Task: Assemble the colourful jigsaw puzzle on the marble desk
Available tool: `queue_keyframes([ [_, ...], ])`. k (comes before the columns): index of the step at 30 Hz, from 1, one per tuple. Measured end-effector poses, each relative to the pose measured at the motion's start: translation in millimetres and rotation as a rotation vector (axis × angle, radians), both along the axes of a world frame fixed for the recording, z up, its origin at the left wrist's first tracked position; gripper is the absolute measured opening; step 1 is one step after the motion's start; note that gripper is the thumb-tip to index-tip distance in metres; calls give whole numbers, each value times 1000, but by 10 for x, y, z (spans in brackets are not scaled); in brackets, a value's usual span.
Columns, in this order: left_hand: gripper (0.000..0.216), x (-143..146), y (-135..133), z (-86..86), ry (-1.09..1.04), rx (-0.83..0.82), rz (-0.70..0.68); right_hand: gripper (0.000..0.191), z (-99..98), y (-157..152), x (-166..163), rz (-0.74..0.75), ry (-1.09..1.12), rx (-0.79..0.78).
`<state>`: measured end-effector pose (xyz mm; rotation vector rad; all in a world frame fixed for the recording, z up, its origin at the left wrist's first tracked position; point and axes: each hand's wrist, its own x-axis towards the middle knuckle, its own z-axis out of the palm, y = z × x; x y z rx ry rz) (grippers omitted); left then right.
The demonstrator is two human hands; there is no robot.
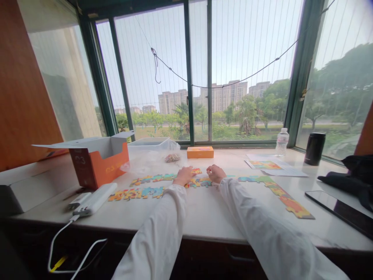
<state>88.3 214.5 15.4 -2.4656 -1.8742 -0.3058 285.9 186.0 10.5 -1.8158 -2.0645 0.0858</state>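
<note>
My left hand (184, 175) is closed at the fingertips on the edge of an orange and yellow jigsaw puzzle piece (197, 170). Across from it, my right hand (216, 173) is curled in a pinch; whatever sits between its fingers is too small to make out. Under and between both hands runs a short row of joined puzzle pieces (201, 182). To the left lie two more joined strips, a farther one (159, 178) and a nearer one (128, 195). On the right, a joined corner strip (279, 191) bends toward the table's front edge.
An orange box (99, 167) with open flaps and a white power bank (97, 199) stand left. Behind are a clear plastic tub (148, 144), a small orange box (200, 152) and a picture sheet (264, 165). Rightward are a bottle (282, 143), a black cup (315, 149) and a phone (339, 210).
</note>
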Motion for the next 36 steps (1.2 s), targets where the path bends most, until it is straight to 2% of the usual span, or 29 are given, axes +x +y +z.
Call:
queue_keyframes([
  [7,46,-20,52,-62,-27,21,-26,38,-200,467,-252,-35,27,1],
  [11,45,-20,83,-109,-40,27,-52,30,-262,611,-291,-47,41,9],
  [18,48,-3,127,-129,-69,59,-106,22,-337,692,-274,-14,92,41],
  [23,57,13,140,-138,-87,85,-112,31,-364,748,-306,-2,148,61],
  [25,60,16,141,-142,-96,98,-109,28,-380,763,-317,-6,181,68],
  [28,62,17,140,-145,-110,123,-107,23,-395,775,-304,7,250,74],
  [36,68,8,149,-158,-145,197,-136,26,-320,808,-237,9,537,49],
])
